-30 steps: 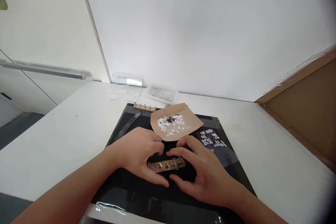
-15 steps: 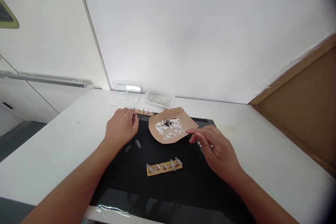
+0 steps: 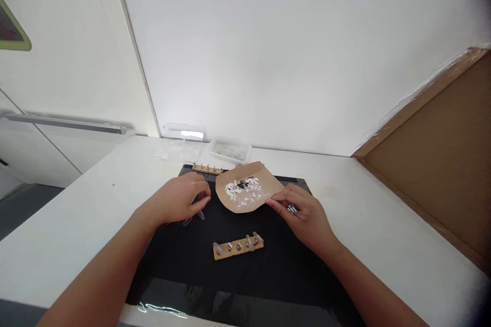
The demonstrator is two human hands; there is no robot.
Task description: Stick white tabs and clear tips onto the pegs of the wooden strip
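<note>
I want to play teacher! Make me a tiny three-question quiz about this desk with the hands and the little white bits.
1. True or false: the brown paper holding the small white pieces lies on the black mat.
2. Which hand touches the edge of the brown paper? A) left hand B) right hand C) neither
3. Fill in: the small wooden strip with studs lies on the mat, ____ both hands and nearer the camera.

Key
1. True
2. B
3. between
</note>
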